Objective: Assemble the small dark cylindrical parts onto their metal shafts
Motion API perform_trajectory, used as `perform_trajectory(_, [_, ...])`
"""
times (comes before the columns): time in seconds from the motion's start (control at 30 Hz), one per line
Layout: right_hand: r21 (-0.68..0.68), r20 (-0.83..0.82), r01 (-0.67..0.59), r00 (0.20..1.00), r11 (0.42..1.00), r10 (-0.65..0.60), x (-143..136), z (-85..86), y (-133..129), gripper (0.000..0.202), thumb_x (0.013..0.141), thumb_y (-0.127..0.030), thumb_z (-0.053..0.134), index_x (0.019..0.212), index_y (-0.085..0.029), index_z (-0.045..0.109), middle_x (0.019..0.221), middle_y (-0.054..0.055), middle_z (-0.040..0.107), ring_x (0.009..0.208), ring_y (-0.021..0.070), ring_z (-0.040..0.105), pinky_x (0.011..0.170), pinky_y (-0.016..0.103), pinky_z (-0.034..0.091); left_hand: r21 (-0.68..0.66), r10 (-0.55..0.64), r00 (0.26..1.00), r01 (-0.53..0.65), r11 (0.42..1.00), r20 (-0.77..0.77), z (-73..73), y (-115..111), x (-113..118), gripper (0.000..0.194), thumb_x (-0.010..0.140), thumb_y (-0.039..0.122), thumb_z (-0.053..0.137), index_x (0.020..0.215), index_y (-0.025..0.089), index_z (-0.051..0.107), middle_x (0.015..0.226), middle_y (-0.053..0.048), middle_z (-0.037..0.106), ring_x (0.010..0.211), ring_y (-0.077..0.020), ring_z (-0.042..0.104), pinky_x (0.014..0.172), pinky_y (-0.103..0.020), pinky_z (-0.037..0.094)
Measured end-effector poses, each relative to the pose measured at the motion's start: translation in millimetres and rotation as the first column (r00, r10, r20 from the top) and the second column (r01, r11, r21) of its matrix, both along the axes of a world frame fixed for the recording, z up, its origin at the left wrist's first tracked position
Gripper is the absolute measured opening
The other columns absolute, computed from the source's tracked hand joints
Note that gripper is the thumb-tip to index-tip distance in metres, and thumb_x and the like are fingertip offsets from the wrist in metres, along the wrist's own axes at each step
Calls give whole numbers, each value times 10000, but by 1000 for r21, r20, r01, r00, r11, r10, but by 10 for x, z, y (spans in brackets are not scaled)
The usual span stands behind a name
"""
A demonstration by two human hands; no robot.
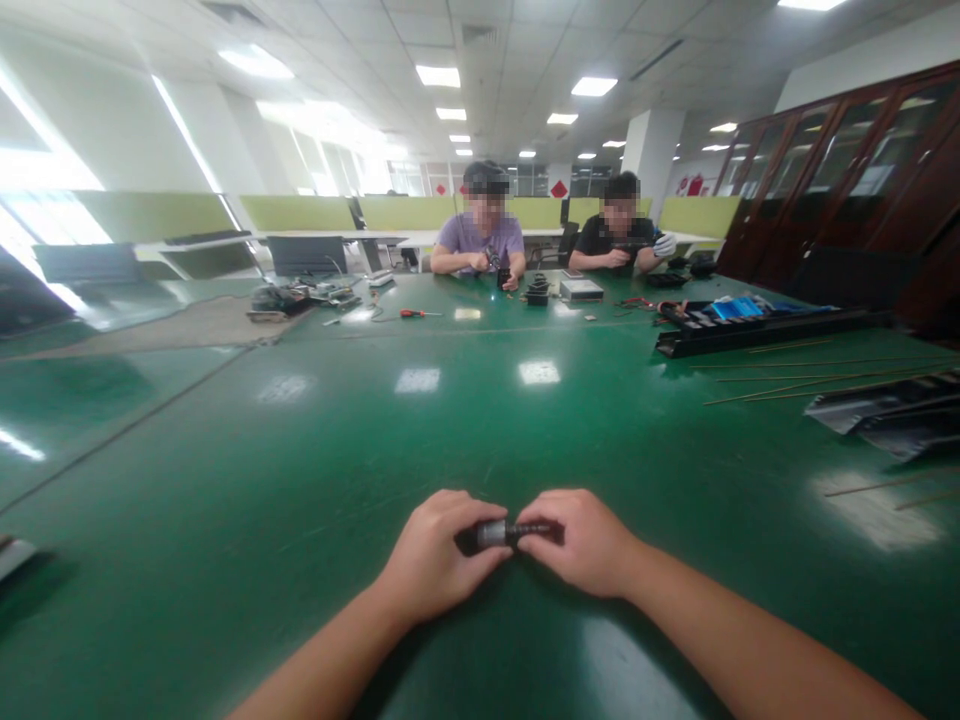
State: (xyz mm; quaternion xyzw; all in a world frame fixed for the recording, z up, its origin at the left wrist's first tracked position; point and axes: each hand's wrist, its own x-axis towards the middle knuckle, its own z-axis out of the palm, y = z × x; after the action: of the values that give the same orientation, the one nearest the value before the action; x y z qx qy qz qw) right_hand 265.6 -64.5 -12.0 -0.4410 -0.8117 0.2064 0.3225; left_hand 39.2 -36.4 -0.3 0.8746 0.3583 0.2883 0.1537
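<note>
The left hand [427, 548] curled around a black-and-grey cylinder [491, 533] as the right hand [589, 545] pinched its thin dark shaft [531, 528], apparently an adjustment needing steady alignment next.

Ahead of my left grip [442, 550] and right grip [589, 540], the green worktop [405, 440] offered me an unobstructed lane up to the red-handled screwdriver [415, 314]. To my right, thin rods [795, 364] and a long black channel [709, 341] blocked a low sweep; far left, loose parts [334, 294] stood in the way.
</note>
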Motion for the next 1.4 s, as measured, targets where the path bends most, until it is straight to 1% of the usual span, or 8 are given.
perform_trajectory(0.23, [1,10,-2,1000,1000,2,1,-21,10,114,849,-241,675,940,-205,734,828,21,714,734,160,625,682,262,441,5,6,1000,-6,1000,-2,8,-2,2,240,764,305,760,994,243,734,862,-36,723,800,-200,655,746,-317,510])
perform_trajectory(0.53, [-3,3,19,1000,1000,-19,9,-17,9,115,848,-235,673,941,-205,736,822,19,712,721,158,621,672,262,438,-20,20,1000,-20,1000,-1,0,3,3,249,758,300,766,998,247,731,865,-31,726,800,-207,649,763,-339,497])
perform_trajectory(1.13, [-13,-24,22,999,1000,-23,15,-35,6,116,847,-234,670,940,-200,731,829,17,703,734,156,615,684,259,428,-47,25,1000,-24,999,10,11,2,6,240,758,296,768,991,247,736,857,-25,725,796,-203,643,763,-335,482])
perform_trajectory(1.4, [-8,-22,27,999,1000,-27,11,-52,13,119,805,-209,707,921,-208,729,806,2,693,716,148,601,665,250,416,-53,23,1000,-23,998,8,15,9,1,243,756,287,771,995,255,738,861,-16,725,793,-199,642,760,-331,477])
